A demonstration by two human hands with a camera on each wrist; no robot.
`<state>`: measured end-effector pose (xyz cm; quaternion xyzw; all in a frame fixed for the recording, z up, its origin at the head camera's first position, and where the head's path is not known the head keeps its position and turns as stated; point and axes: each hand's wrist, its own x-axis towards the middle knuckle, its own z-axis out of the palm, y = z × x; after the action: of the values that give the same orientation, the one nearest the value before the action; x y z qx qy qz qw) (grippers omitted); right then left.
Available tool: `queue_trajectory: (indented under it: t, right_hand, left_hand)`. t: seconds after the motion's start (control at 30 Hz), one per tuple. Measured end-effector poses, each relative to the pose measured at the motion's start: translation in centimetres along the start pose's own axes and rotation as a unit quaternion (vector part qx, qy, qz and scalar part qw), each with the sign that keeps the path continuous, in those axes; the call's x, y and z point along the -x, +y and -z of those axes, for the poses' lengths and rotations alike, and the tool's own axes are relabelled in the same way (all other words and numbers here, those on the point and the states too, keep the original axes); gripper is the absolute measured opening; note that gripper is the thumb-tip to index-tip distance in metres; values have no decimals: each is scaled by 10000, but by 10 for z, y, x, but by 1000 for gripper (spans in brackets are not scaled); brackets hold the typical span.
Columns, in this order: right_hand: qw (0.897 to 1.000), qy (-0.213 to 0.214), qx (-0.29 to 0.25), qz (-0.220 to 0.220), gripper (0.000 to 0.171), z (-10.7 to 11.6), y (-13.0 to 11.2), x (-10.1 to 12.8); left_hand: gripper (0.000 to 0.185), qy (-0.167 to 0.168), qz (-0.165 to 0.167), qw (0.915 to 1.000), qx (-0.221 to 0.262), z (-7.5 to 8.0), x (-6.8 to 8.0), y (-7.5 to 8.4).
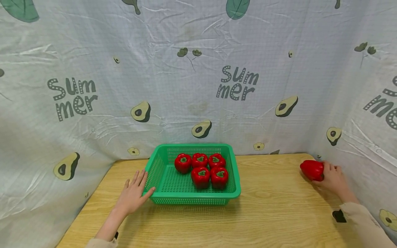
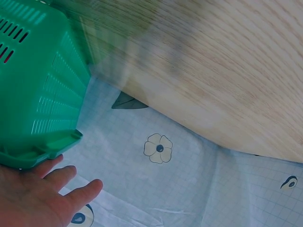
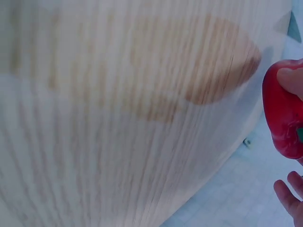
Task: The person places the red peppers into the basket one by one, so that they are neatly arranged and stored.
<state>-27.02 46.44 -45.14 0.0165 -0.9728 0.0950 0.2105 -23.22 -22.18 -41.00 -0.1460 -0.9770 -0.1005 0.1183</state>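
Note:
At the far right of the table, my right hand (image 1: 333,179) grips a red bell pepper (image 1: 311,169) lying on its side. In the right wrist view the thumb presses against that pepper (image 3: 279,113), with part of its green stem showing at the frame edge. Whether it touches the tabletop I cannot tell. My left hand (image 1: 132,196) rests at the left rim of a green plastic basket (image 1: 192,195), fingers spread and fairly straight. Several red bell peppers (image 1: 200,176) stand stem up inside the basket, toward its middle and right.
The wooden table (image 1: 273,206) extends right of the basket and in front of it. A pale printed cloth (image 1: 173,103) hangs behind the table and along both sides, close to my right hand.

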Motion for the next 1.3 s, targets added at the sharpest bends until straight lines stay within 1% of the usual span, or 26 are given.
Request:
queue_trajectory:
  t: [0.2, 0.37, 0.43, 0.53, 0.67, 0.8, 1.0, 1.17, 1.3]
  right_hand:
    - [9994, 153, -179, 262, 83, -2, -12, 4]
    - [9956, 455, -113, 813, 86, -6, -25, 5]
    - [9939, 491, -51, 981, 85, -7, -33, 5]
    - [9952, 236, -52, 952, 83, -7, -47, 5]
    - [9970, -269, -165, 711, 78, -5, -67, 6]
    - [9956, -428, -249, 792, 75, -3, -87, 6]
    - [9922, -208, -299, 1194, 72, 6, -119, 6]
    - [9892, -91, -404, 1407, 68, 16, -148, 5]
    - [9867, 88, -509, 1538, 64, 21, -175, 5]
  left_hand:
    - [73, 10, 14, 10000, 13, 1, 1, 0]
    - [73, 9, 11, 10000, 18, 2, 2, -1]
    - [73, 17, 8, 10000, -2, 2, 2, -2]
    - [73, 25, 10, 10000, -16, 3, 2, -2]
    - [74, 17, 16, 10000, 2, 2, 2, -3]
    - [73, 31, 9, 10000, -30, 2, 2, -3]
    - [73, 21, -27, 10000, -49, 1, 1, -3]
    - [73, -12, -55, 10000, -11, 0, 0, -2]
    - [73, -6, -67, 10000, 3, -2, -1, -2]
